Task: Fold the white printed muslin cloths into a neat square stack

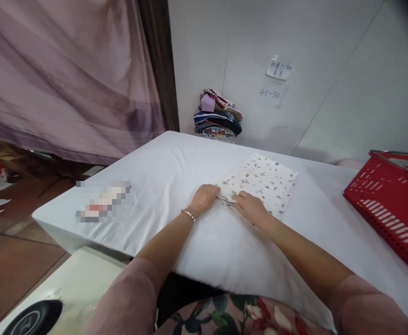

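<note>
A white cloth with small printed figures (263, 179) lies folded on the white-covered table (148, 177). Its near left edge is bunched in layers between my two hands. My left hand (204, 197) has its fingers closed on the left corner of that edge, and a silver bracelet circles the wrist. My right hand (251, 208) pinches the same edge a little further right, with the forearm crossing the cloth's near side. The fingertips of both hands are partly hidden by the folds.
A red perforated basket (392, 195) stands at the right. Folded clothes (217, 115) are stacked by the back wall. A blurred-out item (102, 202) lies on the table's left. Pink curtains (71, 70) hang at the left. A white surface with a black round object (34, 318) is at lower left.
</note>
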Tool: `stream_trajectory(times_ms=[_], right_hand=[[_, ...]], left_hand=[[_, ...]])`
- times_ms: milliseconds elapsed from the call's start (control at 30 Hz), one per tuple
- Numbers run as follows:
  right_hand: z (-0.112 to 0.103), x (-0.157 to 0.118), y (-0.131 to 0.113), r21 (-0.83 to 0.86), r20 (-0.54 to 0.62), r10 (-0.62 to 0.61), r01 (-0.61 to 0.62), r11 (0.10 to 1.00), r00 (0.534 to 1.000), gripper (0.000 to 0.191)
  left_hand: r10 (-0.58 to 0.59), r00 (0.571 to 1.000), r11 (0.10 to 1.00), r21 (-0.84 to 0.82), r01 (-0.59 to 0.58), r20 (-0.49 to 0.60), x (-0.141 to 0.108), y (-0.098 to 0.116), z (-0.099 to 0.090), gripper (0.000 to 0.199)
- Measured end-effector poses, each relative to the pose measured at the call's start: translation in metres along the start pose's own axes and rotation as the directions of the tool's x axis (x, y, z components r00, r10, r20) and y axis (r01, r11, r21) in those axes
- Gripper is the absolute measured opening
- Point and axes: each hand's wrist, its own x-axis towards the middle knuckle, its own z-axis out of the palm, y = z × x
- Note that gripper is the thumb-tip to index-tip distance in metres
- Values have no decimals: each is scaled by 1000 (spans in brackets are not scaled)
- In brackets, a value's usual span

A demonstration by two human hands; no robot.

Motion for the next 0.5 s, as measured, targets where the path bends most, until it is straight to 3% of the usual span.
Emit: stream_trajectory(times_ms=[300,500], right_hand=[[9,-6,-4,-32,68,-10,12,999,998,37],[12,-25,0,-52,61,28,-25,998,998,51]], left_hand=[[-34,999,999,-4,34,0,-2,-3,3,27],[-147,989,989,-10,147,0,-1,-6,6,26]])
